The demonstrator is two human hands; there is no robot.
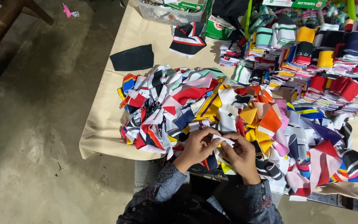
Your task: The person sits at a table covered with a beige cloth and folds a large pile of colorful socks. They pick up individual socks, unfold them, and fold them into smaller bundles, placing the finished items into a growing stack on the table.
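Small white fabric strip [223, 140] being pinched at both ends, just above the near edge of the heap of coloured fabric pieces [237, 120]. Left hand [196, 148] closing fingers on its left end, right hand [242, 155] gripping the right end. Seemingly straightening or folding the strip; next likely calling for steady, even tension. Stacked folded bands [332, 62] lying well apart on the cloth-covered table [104, 103].

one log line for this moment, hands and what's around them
left hand: pinching white strip | right hand: pinching same strip | under hands: loose fabric pile | behind: folded stacks | surface: beige tablecloth
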